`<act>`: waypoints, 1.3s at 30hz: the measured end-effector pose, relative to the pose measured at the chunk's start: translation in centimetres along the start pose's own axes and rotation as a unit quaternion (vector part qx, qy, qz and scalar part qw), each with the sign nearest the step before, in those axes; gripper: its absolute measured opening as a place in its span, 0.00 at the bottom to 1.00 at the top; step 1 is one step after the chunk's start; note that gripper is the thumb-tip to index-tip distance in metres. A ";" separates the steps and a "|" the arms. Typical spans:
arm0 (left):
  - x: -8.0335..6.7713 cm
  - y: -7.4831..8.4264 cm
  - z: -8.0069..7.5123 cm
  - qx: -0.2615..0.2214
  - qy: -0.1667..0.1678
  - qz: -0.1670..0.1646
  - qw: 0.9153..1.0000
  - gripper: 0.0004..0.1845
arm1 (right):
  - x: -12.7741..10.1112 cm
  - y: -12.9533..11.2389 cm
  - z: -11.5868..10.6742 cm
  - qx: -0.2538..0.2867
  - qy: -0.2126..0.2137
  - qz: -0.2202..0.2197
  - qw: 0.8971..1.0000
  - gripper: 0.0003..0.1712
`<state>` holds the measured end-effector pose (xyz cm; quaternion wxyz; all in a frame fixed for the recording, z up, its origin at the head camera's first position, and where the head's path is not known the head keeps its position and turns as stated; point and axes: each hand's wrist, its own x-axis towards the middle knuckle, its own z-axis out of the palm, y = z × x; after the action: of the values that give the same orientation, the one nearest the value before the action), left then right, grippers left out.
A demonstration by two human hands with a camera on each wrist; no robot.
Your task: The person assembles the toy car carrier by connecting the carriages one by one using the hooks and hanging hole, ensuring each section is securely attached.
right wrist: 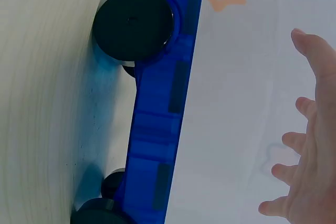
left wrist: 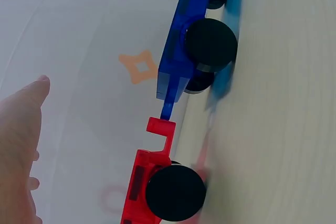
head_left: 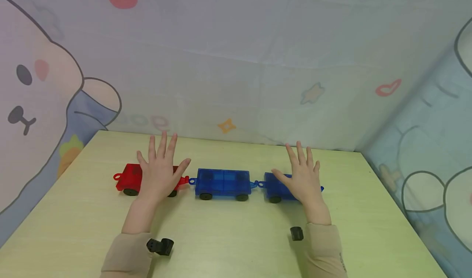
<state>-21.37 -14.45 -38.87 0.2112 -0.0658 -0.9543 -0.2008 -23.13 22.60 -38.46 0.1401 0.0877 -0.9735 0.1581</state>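
Three toy train cars stand on their black wheels in a row across the table. At the left end is a red car [head_left: 131, 176]; a blue car [head_left: 223, 182] is in the middle, and a second blue car [head_left: 274, 186] ends the row on the right. Hook-and-ring couplings join them; in the left wrist view the red hook [left wrist: 164, 127] meets the blue car's ring. My left hand [head_left: 159, 173] hovers over the red car with fingers spread, hiding its middle. Above the right blue car my right hand [head_left: 303, 177] is spread likewise, covering part of it. Neither hand holds anything.
The pale wooden table [head_left: 228, 237] ends at the back against a printed cloth [head_left: 236, 64] with cartoon animals, hearts and stars. Small black wrist cameras sit by both sleeves, one at the left cuff [head_left: 160, 246] and another at the right [head_left: 296, 233].
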 end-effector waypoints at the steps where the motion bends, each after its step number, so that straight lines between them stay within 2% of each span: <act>1: 0.0 0.0 0.0 -0.003 -0.001 0.001 1.000 0.42 | 0.0 0.1 0.0 0.002 -0.001 -0.001 1.000 0.51; 6: 0.0 -0.2 0.3 -0.014 -0.008 0.002 1.000 0.43 | 0.0 0.4 -0.3 0.010 -0.008 -0.009 1.000 0.52; 12: 0.1 -0.4 0.6 -0.059 -0.053 0.004 0.997 0.44 | -0.1 1.1 -0.4 0.050 -0.039 -0.028 0.998 0.54; 18: 0.1 -0.3 1.1 -0.122 -0.081 0.018 0.989 0.46 | -0.3 2.4 -0.5 0.132 -0.100 -0.037 0.985 0.57; 23: 0.4 0.4 1.7 -0.145 -0.093 0.043 0.984 0.45 | -0.6 3.5 -0.5 0.168 -0.122 -0.029 0.978 0.58; 33: 0.3 1.8 2.8 -0.149 -0.116 0.068 0.980 0.47 | -0.9 4.5 0.0 0.175 -0.159 -0.022 0.971 0.58; 36: 0.2 2.4 3.2 -0.150 -0.131 0.070 0.977 0.49 | -1.0 5.1 0.2 0.169 -0.169 -0.023 0.971 0.58; 39: 0.0 2.9 3.5 -0.163 -0.158 0.057 0.972 0.51 | -1.2 5.6 0.4 0.163 -0.176 -0.026 0.970 0.57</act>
<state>-22.10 -10.38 -40.78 0.0554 -0.1845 -0.9249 -0.3279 -23.32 27.85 -40.71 -0.0460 0.1614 -0.9413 0.2929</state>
